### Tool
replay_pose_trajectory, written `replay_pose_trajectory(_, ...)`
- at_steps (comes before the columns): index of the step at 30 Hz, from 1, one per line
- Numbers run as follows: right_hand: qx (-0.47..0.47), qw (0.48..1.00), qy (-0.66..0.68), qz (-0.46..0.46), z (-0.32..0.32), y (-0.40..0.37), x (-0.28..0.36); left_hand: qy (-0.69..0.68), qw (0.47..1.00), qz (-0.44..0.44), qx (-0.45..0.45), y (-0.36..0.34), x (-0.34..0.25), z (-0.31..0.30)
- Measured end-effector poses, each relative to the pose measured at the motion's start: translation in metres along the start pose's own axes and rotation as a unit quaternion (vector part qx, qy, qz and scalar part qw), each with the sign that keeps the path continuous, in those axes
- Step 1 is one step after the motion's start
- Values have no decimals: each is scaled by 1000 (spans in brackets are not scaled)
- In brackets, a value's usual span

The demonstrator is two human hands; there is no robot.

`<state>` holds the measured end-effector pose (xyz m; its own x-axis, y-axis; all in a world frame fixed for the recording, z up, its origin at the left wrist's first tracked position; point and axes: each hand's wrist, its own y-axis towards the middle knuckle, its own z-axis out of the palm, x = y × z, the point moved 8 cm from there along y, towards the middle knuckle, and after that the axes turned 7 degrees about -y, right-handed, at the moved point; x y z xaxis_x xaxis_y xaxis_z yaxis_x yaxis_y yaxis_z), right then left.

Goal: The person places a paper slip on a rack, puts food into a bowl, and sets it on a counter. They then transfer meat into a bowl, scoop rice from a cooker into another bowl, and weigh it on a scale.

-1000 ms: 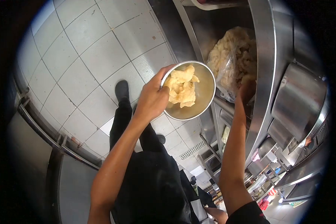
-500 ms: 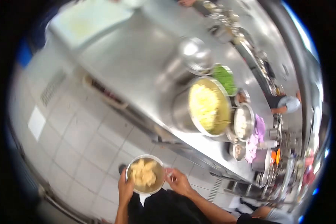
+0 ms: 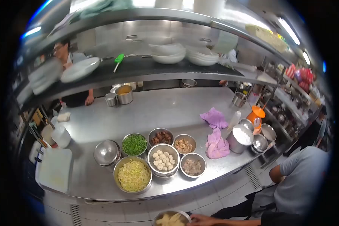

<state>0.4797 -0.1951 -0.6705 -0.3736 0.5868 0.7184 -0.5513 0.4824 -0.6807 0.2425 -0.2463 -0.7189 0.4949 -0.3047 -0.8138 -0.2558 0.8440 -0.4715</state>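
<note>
At the bottom edge of the view is a metal bowl holding pale yellow pieces, partly cut off by the frame. My right hand grips its right rim, with the fingers only partly visible. My left hand is out of view. Beyond the bowl, on a steel table, stand a large bowl of shredded yellow-green food, a bowl of chopped greens, a bowl of round white pieces, and bowls of dark brown pieces, light brown pieces and pinkish pieces.
A shelf with stacked white dishes crosses above the table. Pink-purple cloths and a pot of white powder lie right; a cutting board is left. One person stands right, another behind the shelf.
The view has swung up and round to face the table and shelf. The bowl and my right hand now sit at the bottom edge; my left hand has left the view.
</note>
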Motion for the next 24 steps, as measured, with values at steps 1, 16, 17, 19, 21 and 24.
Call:
replay_pose_trajectory(1, -6, 999, -33, -39, -20, 0, 7, 21, 999, 24, 13, 8, 2, 14)
replay_pose_trajectory(16, -388, 854, 243, -248, -301, -72, 89, 152, 972, -16, 179, 25, -75, 266)
replay_pose_trajectory(17, -399, 841, 261, -256, -315, -67, 94, 158, 969, -24, 187, 27, -74, 265)
replay_pose_trajectory(19, -396, 817, 315, -275, -332, -65, 113, 131, 979, -22, 156, 34, -77, 258)
replay_pose_trajectory(21, -410, 813, 298, -288, -352, -58, 123, 140, 974, -17, 180, 46, -91, 265)
replay_pose_trajectory(24, -430, 794, 325, -281, -377, -45, 126, 102, 979, 21, 176, 72, -129, 274)
